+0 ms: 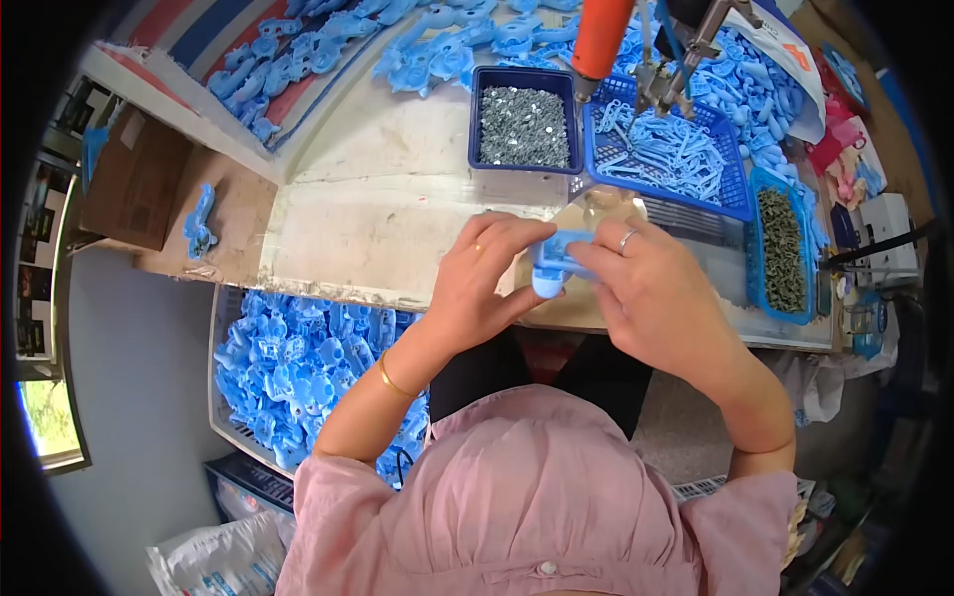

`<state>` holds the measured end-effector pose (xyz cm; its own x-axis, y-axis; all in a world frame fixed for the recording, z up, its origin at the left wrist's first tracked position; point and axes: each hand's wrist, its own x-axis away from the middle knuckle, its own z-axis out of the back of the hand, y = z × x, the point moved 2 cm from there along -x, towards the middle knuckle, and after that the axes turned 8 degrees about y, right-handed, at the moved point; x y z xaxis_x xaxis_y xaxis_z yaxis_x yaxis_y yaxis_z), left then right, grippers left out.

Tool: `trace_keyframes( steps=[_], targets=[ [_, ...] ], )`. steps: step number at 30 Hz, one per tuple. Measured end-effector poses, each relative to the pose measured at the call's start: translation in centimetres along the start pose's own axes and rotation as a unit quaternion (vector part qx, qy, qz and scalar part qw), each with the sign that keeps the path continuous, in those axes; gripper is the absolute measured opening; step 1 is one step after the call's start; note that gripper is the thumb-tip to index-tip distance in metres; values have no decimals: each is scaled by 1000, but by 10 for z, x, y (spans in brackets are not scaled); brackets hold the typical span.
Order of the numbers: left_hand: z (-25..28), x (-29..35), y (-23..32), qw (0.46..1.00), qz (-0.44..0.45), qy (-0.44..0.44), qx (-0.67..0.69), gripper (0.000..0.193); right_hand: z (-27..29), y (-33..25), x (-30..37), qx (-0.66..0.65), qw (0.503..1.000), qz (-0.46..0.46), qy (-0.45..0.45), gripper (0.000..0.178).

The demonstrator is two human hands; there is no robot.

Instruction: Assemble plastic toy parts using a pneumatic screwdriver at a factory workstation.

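Just above the table's near edge, both hands meet on a light blue plastic part (549, 281) with a rounded end toward me. My left hand (482, 268) grips it from the left, thumb below and fingers above. From the right, my right hand (646, 283) closes on the same part, its fingertips pressed to the top. The fingers hide much of the part's shape, and whether a small piece is pinched in the right fingers cannot be made out. Beyond the hands stand a dark blue bin (475, 124) of small metal screws and a blue basket (737, 194) of thin light blue plastic strips.
An orange power screwdriver (602, 40) hangs over the table beside a metal fixture (664, 84). At right sits a blue tray (757, 288) of small brassy metal pieces. Blue plastic parts (427, 60) cover the back; a crate (221, 387) of them stands lower left.
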<state>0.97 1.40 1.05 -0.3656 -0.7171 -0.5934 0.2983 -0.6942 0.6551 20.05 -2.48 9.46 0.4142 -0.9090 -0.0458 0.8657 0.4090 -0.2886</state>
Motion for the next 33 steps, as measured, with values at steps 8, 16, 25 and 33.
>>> trace_keyframes(
  steps=[8, 16, 25, 33],
  targets=[
    [125, 11, 55, 985, 100, -130, -50, 55, 32, 24, 23, -287, 939, 130, 135, 55],
    [189, 85, 50, 857, 303, -194, -369, 82, 6, 277, 19, -332, 877, -270, 217, 26],
    [68, -16, 52, 924, 214, -271, -166, 53, -23, 494, -30, 160, 872, -368, 282, 63],
    [-21, -72, 46, 924, 110, -365, -22, 41, 23, 455, -5, -12, 890, -271, 368, 42]
  ],
)
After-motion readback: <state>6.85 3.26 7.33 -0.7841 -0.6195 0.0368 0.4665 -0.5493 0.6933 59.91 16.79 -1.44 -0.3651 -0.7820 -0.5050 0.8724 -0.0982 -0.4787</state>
